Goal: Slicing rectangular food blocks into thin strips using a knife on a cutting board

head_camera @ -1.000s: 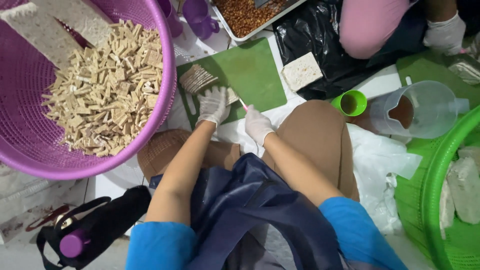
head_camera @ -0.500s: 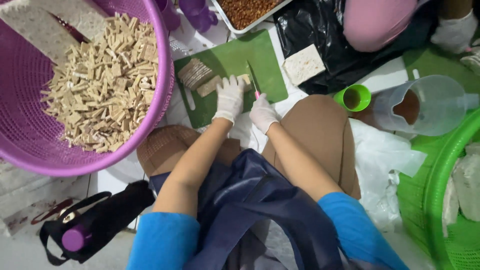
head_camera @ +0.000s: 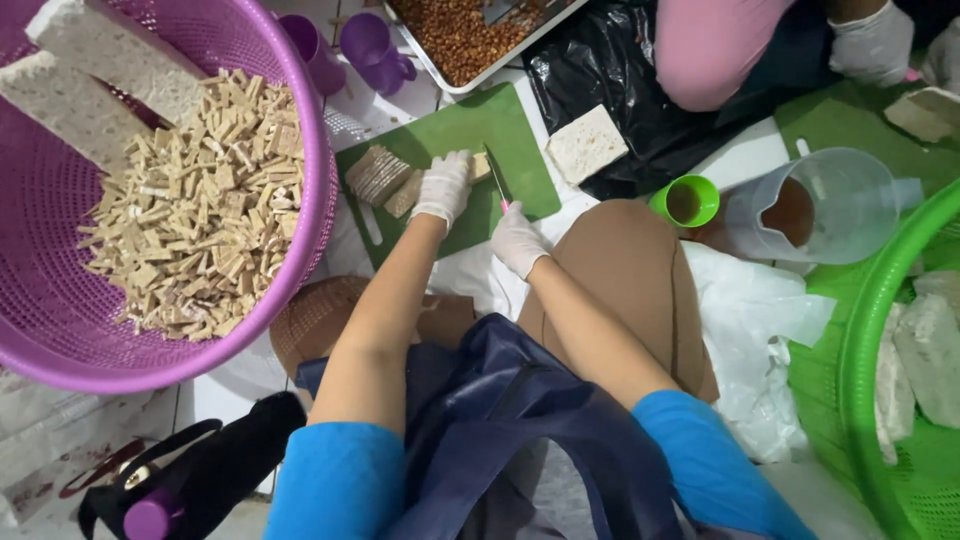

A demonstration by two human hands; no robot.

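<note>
Both my hands wear white gloves. My left hand (head_camera: 443, 186) presses down on a pale tempeh block (head_camera: 482, 166) lying on a green cutting board (head_camera: 470, 125). My right hand (head_camera: 517, 239) grips a knife (head_camera: 497, 180) by its pink handle, with the blade standing against the block beside my left fingers. Sliced tempeh pieces (head_camera: 385, 178) lie stacked on the board to the left of my left hand.
A purple basket (head_camera: 300, 260) at left holds several cut tempeh sticks and two whole blocks. A white block (head_camera: 586, 144) lies on black plastic. A green cup (head_camera: 685, 200), a clear jug (head_camera: 820, 205), a green basket (head_camera: 860, 380) and another person's gloved hand (head_camera: 875, 42) are at right.
The view has shifted so the board sits lower in the frame. My left hand has slid right along the block, and the knife stands upright against it.
</note>
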